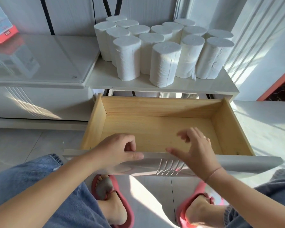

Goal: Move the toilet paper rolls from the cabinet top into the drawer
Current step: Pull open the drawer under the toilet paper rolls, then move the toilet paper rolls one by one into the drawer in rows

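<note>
Several white toilet paper rolls (pixel 164 63) stand upright and packed close together on the white cabinet top (pixel 105 78). Below it the wooden drawer (pixel 155 127) is pulled out and holds nothing. My left hand (pixel 117 150) rests on the drawer's white front panel (pixel 247 163), thumb along its top edge and fingers curled loosely over the inside. My right hand (pixel 194 148) hovers just over the same front edge with fingers spread, holding nothing.
A lower glossy white cabinet (pixel 39 63) adjoins on the left, with a red-and-white box (pixel 2 30) at its far corner. A white wall panel (pixel 262 46) stands to the right. My knees in jeans and feet in pink slippers (pixel 112 195) are under the drawer front.
</note>
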Demonstrator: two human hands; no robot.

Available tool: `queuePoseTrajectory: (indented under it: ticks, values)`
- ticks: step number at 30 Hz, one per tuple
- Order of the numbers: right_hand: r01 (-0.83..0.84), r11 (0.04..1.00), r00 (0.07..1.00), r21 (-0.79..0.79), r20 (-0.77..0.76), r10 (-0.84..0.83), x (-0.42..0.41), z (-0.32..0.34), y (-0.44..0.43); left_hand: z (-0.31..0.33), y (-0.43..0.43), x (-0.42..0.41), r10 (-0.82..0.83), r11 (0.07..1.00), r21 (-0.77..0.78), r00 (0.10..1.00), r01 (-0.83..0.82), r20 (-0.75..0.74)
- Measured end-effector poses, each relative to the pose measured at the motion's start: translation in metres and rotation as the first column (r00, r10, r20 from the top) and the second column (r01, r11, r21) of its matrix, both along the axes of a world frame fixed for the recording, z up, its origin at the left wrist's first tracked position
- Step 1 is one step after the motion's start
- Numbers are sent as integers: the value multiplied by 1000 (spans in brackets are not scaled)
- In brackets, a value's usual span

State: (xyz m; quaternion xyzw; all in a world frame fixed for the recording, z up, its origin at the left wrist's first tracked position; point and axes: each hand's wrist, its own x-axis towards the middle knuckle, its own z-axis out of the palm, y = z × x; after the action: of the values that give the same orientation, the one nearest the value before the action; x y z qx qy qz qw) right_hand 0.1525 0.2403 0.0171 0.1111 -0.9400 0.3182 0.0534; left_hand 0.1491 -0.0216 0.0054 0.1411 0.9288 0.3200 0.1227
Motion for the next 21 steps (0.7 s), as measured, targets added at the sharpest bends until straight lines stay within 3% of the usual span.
queuePoseTrajectory:
  ticks: [3, 6, 10, 14, 18, 21]
  values:
    - [12, 988, 995, -156, -97, -27, -46, 19, -12, 9, -15, -24, 13, 999, 35, 994, -9, -113]
    - [46, 963, 993, -265, -93, -73, -110, 39, -30, 10, -41, -55, 169, 986, 51, 962, -162, -215]
    - [130, 908, 975, -398, -116, -190, -193, 58, -59, -7, -79, -89, 377, 926, 53, 919, -374, -116]
    - [189, 886, 961, -423, -108, -256, -241, 62, -79, -32, -96, -100, 400, 916, 21, 904, -401, -151]
    - [206, 888, 948, -412, -141, -286, -242, 63, -85, -47, -97, -101, 383, 923, 61, 923, -381, -37]
    - [109, 882, 961, -458, -178, -211, -202, 58, -89, -48, -96, -103, 400, 916, 37, 916, -399, -26]
